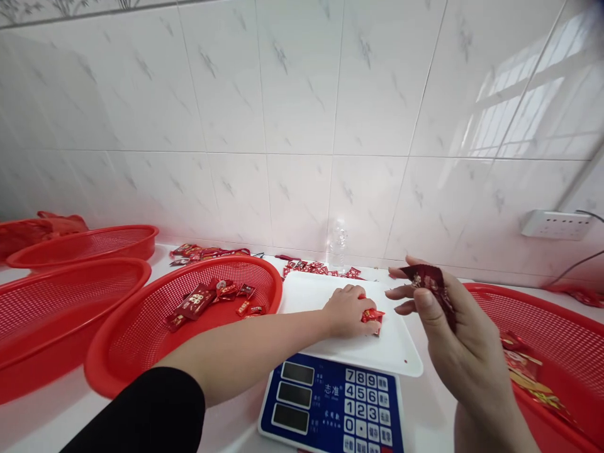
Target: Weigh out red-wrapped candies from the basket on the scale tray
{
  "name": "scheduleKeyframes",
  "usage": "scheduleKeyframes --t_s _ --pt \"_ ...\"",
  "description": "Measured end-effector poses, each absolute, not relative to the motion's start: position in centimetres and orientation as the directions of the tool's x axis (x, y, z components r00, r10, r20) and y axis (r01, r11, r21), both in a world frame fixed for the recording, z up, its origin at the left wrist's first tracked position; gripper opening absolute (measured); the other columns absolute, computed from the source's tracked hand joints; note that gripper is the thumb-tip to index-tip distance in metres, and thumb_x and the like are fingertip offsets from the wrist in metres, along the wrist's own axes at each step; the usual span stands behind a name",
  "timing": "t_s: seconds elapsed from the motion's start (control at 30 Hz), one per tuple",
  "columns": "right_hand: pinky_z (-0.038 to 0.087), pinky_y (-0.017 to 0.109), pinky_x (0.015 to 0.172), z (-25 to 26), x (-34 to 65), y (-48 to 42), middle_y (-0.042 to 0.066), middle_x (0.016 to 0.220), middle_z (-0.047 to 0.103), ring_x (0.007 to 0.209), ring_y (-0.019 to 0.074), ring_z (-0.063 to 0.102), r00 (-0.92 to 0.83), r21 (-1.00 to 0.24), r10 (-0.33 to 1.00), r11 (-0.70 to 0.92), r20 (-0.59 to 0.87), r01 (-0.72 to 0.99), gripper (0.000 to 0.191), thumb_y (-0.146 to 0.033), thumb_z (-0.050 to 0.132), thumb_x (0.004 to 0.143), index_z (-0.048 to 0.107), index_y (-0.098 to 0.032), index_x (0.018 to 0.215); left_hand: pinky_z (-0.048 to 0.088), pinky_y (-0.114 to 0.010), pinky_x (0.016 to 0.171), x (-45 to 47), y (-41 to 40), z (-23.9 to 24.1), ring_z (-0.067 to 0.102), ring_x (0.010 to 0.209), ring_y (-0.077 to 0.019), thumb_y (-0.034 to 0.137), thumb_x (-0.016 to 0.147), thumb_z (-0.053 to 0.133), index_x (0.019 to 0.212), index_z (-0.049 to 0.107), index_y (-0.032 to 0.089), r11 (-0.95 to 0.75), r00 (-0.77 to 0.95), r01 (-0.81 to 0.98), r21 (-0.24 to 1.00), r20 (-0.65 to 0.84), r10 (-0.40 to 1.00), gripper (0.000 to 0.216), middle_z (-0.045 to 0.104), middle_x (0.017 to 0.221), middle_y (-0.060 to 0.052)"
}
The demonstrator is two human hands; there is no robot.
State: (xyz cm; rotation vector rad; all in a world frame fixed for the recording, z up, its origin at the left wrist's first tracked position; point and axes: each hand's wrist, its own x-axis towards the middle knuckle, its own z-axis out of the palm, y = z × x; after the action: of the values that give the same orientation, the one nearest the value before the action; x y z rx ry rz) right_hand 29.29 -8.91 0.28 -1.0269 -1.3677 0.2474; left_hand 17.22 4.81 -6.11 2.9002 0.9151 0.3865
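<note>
A: Start at the far left. What is on the surface [56, 409]?

B: Red mesh baskets. One sits at the back left [85, 242], a second lies in front of it [56, 314], and a third [141, 352] is just beside that one, nearer the middle. The third basket holds a few red packets [195, 301] on its floor.

A: And behind it?

B: More red packets lie scattered along the wall [207, 253], and another small heap [321, 268] sits beside a clear bottle [338, 245].

A: Where is the left hand?

B: The left hand [346, 309] reaches across the third basket's rim and rests on the white tray [306, 296] of a scale. Its fingers are curled together around a small red candy [372, 316], which touches the tray at the fingertips.

A: The scale itself?

B: Its blue panel [330, 402] with three blank displays and a keypad faces the person, just below the tray.

A: And the right hand?

B: The right hand [448, 340] is raised above the tray's right edge, apart from the left. Thumb and forefinger pinch a dark red wrapper [431, 283], which stands up and drapes down over the palm; the other fingers are loosely bent.

A: Anything further right?

B: A fourth basket [566, 340] with red and gold packets [523, 365] in it, and a white socket [557, 224] on the tiled wall.
</note>
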Motion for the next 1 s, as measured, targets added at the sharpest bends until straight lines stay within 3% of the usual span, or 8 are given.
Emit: scheduleKeyframes --t_s 0.17,0.4,0.6,0.77,0.9,1.0 --pt "0.054 0.038 0.074 0.2 29.4 -8.7 0.003 0.115 0.062 0.089 0.0185 0.063 0.274 -0.72 0.68 0.549 0.68 0.424 0.035 -0.041 0.048 0.089 0.05 -0.033 0.123 0.036 -0.045 0.092 16.4 5.0 -6.5 0.045 0.11 -0.0301 0.074 0.07 0.045 0.123 0.049 0.033 -0.852 0.84 0.488 0.189 0.163 0.517 0.067 0.051 0.119 -0.007" --pt "0.055 0.035 0.071 0.1 28.9 -9.2 0.002 0.113 0.063 0.088 0.018 0.064 0.233 -0.733 0.723 0.518 0.65 0.441 0.034 -0.042 0.049 0.088 0.051 -0.033 0.122 0.039 -0.041 0.085 16.5 4.3 -6.7 0.05 0.099 -0.0283 0.068 0.076 0.043 0.118 0.054 0.031 -0.799 0.775 0.587 0.127 0.196 0.601 0.057 0.055 0.104 -0.008" --pt "0.054 0.039 0.074 -0.3 28.6 -9.2 0.003 0.115 0.062 0.095 0.0206 0.062 0.217 -0.713 0.71 0.534 0.67 0.455 0.037 -0.042 0.048 0.089 0.049 -0.034 0.125 0.044 -0.034 0.073 16.6 4.5 -5.8 0.056 0.091 -0.0262 0.056 0.075 0.051 0.111 0.055 0.028 -0.695 0.684 0.685 0.22 0.134 0.717 0.045 0.057 0.093 -0.006" --pt "0.056 0.037 0.071 -0.3 28.8 -9.2 0.005 0.112 0.063 0.088 0.0195 0.064 0.216 -0.695 0.696 0.536 0.685 0.48 0.036 -0.041 0.049 0.088 0.051 -0.031 0.123 0.043 -0.031 0.062 15.6 4.5 -5.4 0.058 0.078 -0.0231 0.046 0.07 0.055 0.098 0.056 0.027 -0.693 0.695 0.68 0.242 0.091 0.714 0.034 0.06 0.084 -0.003" --pt "0.058 0.031 0.065 -0.3 28.6 -9.3 0.005 0.11 0.064 0.083 0.0174 0.066 0.213 -0.693 0.687 0.558 0.695 0.457 0.035 -0.039 0.048 0.089 0.051 -0.029 0.122 0.043 -0.029 0.061 13.2 4.3 -4.4 0.058 0.075 -0.0213 0.038 0.066 0.058 0.092 0.059 0.025 -0.711 0.695 0.651 0.265 0.168 0.699 0.028 0.062 0.079 -0.002" --pt "0.059 0.029 0.064 -0.3 28.5 -9.3 0.005 0.11 0.064 0.084 0.017 0.066 0.201 -0.694 0.692 0.567 0.693 0.443 0.036 -0.038 0.049 0.089 0.05 -0.029 0.124 0.043 -0.026 0.062 10.0 4.5 -1.9 0.059 0.073 -0.0174 0.029 0.068 0.055 0.089 0.062 0.024 -0.69 0.648 0.616 0.379 0.254 0.718 0.022 0.065 0.08 0.0"
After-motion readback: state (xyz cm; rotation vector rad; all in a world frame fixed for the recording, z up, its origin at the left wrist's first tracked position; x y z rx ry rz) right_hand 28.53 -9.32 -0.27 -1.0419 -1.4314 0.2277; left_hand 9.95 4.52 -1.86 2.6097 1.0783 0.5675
